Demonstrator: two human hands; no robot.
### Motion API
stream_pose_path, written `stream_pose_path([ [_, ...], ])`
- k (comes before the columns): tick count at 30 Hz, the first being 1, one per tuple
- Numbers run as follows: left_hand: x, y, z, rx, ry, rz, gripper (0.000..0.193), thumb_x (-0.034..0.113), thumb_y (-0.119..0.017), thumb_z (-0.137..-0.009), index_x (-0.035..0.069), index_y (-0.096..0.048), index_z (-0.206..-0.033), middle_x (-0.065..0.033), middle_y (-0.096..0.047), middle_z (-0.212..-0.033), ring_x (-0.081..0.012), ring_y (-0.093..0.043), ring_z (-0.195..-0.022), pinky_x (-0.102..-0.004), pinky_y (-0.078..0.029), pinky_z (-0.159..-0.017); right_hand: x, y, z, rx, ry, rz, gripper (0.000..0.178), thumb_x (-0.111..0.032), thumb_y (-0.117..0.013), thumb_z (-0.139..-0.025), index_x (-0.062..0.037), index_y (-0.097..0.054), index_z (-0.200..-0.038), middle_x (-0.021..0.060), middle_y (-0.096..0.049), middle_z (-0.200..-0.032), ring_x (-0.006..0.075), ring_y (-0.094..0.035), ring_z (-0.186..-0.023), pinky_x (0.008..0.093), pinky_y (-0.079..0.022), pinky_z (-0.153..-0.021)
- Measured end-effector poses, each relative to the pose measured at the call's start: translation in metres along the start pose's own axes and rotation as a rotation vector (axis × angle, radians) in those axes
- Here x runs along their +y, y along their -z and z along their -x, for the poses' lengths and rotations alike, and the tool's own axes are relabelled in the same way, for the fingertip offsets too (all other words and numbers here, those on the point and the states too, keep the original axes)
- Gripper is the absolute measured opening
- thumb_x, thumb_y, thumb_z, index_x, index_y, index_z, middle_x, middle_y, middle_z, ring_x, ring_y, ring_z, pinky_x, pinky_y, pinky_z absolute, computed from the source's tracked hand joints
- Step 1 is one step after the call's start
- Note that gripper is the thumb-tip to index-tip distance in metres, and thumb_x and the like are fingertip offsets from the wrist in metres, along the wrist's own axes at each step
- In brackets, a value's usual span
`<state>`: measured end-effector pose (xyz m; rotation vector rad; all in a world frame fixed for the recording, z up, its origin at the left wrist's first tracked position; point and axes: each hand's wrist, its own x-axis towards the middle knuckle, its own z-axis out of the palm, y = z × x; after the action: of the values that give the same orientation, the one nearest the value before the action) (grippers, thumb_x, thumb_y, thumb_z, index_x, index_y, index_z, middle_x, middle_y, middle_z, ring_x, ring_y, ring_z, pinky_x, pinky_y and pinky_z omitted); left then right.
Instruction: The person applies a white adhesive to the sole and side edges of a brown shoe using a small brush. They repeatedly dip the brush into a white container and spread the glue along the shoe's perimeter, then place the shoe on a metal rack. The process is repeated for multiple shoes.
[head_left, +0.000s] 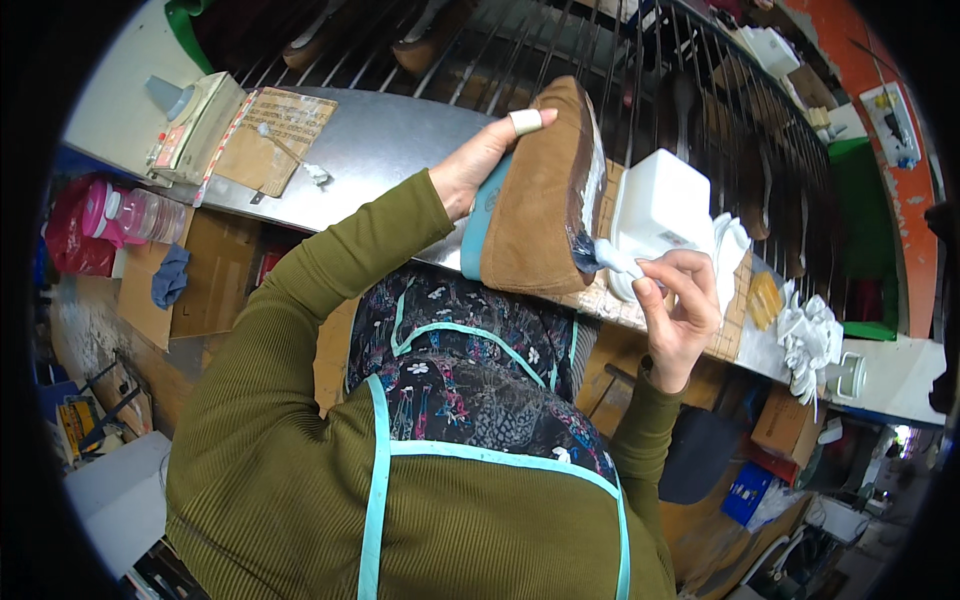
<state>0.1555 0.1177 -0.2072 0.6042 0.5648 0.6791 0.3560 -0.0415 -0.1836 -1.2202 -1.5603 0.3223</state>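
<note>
My left hand (472,165), with a pale band around its thumb, grips a brown suede shoe (535,200) from its left side. The shoe is tilted on its side, and a teal shoe last (474,240) shows along its left edge. A whitish wet-looking film lies along its underside edge, which faces right. My right hand (684,300) pinches a small brush (614,258) with a white-coated handle. Its dark bristles touch the lower right edge of the shoe. Just beyond this hand stands a white plastic container (665,200).
A metal bench (400,135) runs in front of me, beside a rack of metal bars (490,55) carrying more shoes. Cardboard with a glue-tipped stick (285,148) lies left, near a beige box device (195,135). Crumpled white gloves (808,335) and a yellowish block (764,300) sit right.
</note>
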Motion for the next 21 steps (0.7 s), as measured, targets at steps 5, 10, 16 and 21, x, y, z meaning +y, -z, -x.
stream_pose_path([
  [5, 0.006, 0.001, 0.014, -0.088, 0.154, 0.091, 0.048, 0.042, -0.061, -0.087, 0.004, -0.058, -0.117, -0.0114, -0.064, -0.11, -0.018, -0.065, -0.092, -0.0314, -0.055, -0.081, -0.01, -0.003, -0.034, -0.1, 0.131, -0.038, 0.018, -0.003, -0.077, -0.071, -0.0015, -0.072, -0.088, 0.0051, -0.057, -0.085, 0.0107, -0.05, -0.069, 0.0227, -0.041, -0.057],
  [10, 0.0, 0.022, 0.028, -0.304, 0.245, 0.182, 0.05, 0.046, -0.049, -0.092, 0.01, -0.053, -0.128, -0.0107, -0.061, -0.121, -0.0222, -0.062, -0.104, -0.0371, -0.05, -0.091, -0.02, -0.021, -0.058, -0.211, 0.192, -0.16, 0.019, -0.005, -0.078, -0.071, -0.0007, -0.072, -0.088, 0.006, -0.058, -0.086, 0.0122, -0.053, -0.072, 0.0232, -0.043, -0.058],
  [16, 0.029, -0.022, 0.102, -0.389, -0.682, -1.246, 0.049, 0.024, -0.071, -0.084, 0.007, -0.052, -0.126, -0.0126, -0.063, -0.113, -0.013, -0.065, -0.093, -0.0293, -0.057, -0.076, -0.024, -0.043, -0.082, -0.389, 0.225, -0.257, 0.019, -0.006, -0.079, -0.07, -0.0028, -0.073, -0.088, 0.0054, -0.057, -0.084, 0.0145, -0.055, -0.077, 0.0246, -0.045, -0.061],
  [21, -0.023, 0.045, 0.099, -0.661, 0.282, -0.102, 0.056, 0.032, -0.061, -0.09, -0.003, -0.046, -0.13, -0.0219, -0.059, -0.117, -0.0251, -0.064, -0.102, -0.025, -0.059, -0.071, -0.026, -0.071, -0.109, -0.641, 0.255, -0.357, 0.019, -0.01, -0.08, -0.069, -0.0056, -0.075, -0.087, 0.0035, -0.057, -0.083, 0.0138, -0.054, -0.076, 0.0272, -0.045, -0.066],
])
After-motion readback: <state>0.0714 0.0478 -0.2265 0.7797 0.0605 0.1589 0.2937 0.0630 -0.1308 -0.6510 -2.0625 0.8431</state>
